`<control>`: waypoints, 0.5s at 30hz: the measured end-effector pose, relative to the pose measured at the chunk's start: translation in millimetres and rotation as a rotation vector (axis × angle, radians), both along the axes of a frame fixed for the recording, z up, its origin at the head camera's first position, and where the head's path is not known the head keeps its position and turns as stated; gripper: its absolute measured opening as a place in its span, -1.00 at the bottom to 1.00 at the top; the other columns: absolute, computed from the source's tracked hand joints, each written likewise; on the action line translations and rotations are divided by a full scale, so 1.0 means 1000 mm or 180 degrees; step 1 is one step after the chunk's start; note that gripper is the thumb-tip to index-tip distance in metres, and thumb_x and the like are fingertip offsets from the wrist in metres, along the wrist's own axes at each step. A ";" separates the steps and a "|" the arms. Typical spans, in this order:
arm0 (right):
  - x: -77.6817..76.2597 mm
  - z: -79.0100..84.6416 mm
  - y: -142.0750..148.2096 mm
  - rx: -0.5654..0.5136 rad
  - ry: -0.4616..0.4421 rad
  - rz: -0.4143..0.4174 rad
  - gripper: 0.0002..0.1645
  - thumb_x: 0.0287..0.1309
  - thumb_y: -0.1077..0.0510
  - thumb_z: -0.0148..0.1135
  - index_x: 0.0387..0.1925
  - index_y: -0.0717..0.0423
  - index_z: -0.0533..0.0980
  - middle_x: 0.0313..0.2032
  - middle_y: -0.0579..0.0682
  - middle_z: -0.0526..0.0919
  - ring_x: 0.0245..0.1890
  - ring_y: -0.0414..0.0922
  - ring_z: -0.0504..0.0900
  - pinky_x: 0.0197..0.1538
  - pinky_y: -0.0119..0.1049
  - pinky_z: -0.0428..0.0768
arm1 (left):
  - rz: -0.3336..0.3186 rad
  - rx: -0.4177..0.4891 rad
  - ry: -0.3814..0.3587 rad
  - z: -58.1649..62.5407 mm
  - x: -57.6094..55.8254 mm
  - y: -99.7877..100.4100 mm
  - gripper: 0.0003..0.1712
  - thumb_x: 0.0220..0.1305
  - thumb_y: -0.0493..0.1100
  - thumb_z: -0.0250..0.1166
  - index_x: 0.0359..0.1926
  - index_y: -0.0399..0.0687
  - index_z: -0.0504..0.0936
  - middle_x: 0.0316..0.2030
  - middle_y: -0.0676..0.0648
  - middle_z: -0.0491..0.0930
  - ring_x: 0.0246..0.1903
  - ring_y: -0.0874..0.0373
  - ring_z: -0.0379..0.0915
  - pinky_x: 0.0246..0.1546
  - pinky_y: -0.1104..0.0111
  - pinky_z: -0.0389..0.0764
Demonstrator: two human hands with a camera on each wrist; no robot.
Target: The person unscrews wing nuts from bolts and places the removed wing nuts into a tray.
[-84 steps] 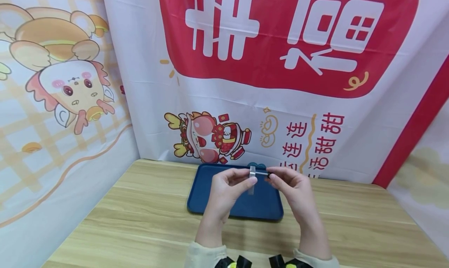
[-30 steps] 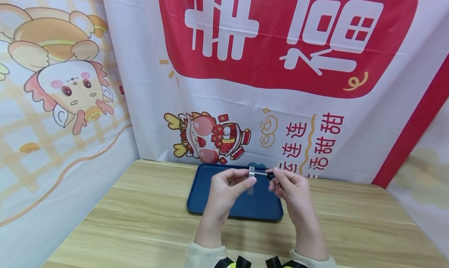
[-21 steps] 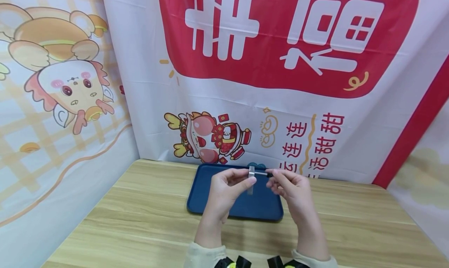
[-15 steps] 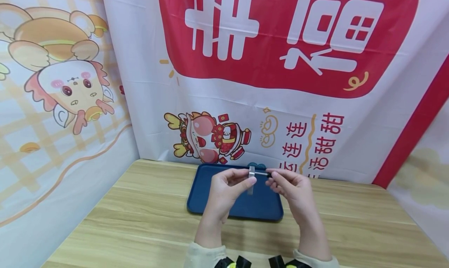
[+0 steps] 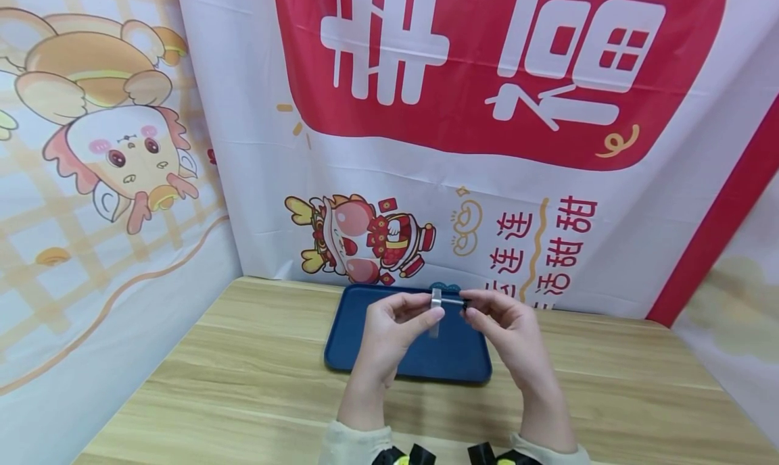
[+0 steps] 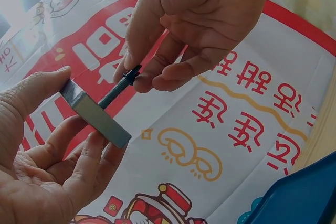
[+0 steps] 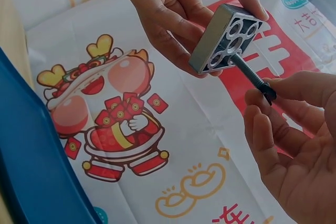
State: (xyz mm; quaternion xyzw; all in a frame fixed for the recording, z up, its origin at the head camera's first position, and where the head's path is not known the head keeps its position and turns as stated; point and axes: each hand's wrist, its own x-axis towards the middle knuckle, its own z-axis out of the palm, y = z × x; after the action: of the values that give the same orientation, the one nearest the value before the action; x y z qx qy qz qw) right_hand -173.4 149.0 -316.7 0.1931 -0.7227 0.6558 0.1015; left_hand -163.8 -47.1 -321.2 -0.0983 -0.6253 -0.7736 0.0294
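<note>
My left hand (image 5: 388, 326) holds a small silver metal block (image 7: 227, 38) by its edges, above the tray. The right wrist view shows several round holes in the block's face. A threaded wing bolt (image 7: 248, 71) stands out from one of those holes, its tip hidden inside the block. Thumb and fingertips of my right hand (image 5: 510, 324) pinch the bolt's black winged head (image 6: 135, 72). In the left wrist view, bare thread shows between the block and that head.
Below both hands, a dark blue tray (image 5: 347, 357) lies on the wooden table (image 5: 255, 384). A printed cloth (image 5: 255, 147) with red and white lettering hangs behind the table. Another patterned cloth (image 5: 36, 303) covers the left side.
My right thumb and fingers have shifted around the bolt's head several times, turning it between curled and more spread positions. My left hand and the block have stayed in place.
</note>
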 end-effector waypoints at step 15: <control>-0.001 -0.003 -0.002 0.0637 0.0511 -0.0376 -0.70 0.30 0.33 0.21 0.04 0.17 0.62 -0.27 0.05 0.62 -0.23 -0.27 0.55 -0.23 -0.40 0.66 | 0.0018 0.0013 0.0012 0.000 -0.001 0.001 -0.56 0.15 -0.15 0.48 0.05 -0.20 0.68 -0.03 -0.15 0.70 -0.10 0.16 0.66 0.03 0.33 0.66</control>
State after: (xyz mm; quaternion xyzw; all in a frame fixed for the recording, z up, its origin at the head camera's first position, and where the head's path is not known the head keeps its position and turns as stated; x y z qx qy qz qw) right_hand -174.9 146.9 -319.2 0.2112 -0.7842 0.5557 0.1777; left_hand -164.8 -46.2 -321.6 -0.0979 -0.6240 -0.7746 0.0329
